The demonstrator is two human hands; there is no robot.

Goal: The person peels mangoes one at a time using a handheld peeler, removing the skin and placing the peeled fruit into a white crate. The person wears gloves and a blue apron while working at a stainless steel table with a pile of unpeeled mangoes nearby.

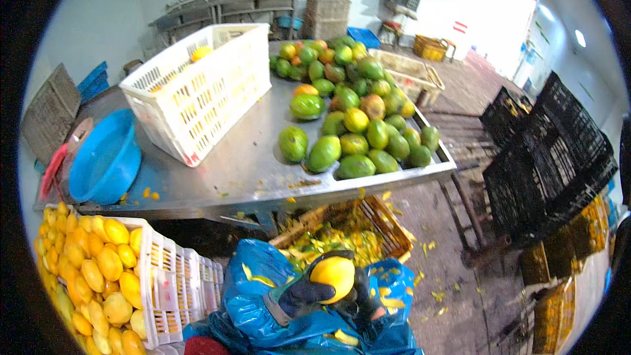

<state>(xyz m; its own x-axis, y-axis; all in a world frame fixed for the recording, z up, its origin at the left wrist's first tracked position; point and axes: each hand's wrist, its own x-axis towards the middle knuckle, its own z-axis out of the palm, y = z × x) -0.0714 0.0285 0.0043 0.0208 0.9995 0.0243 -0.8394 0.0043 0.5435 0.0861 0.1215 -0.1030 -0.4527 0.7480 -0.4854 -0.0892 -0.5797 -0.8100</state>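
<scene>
My left hand (pixel 305 293), in a dark glove with a grey cuff, is closed around a yellow peeled mango (pixel 333 278) above my lap. My right hand (pixel 367 301), also dark-gloved with a bare fingertip showing, is close to the fruit's right side. Whether it grips a tool is hidden. A blue plastic apron (pixel 261 276) covers my lap, with strips of peel lying on it. Just beyond my knees a brown plastic crate (pixel 394 222) holds a heap of mango peels (pixel 340 241).
Unpeeled green mangoes (pixel 355 143) are piled on the metal table (pixel 236 162). A white crate (pixel 217 108) and blue basin (pixel 106 158) stand on its left. Peeled mangoes (pixel 93 266) fill a white crate (pixel 170 286) at my left. Black crates (pixel 547 172) stand right.
</scene>
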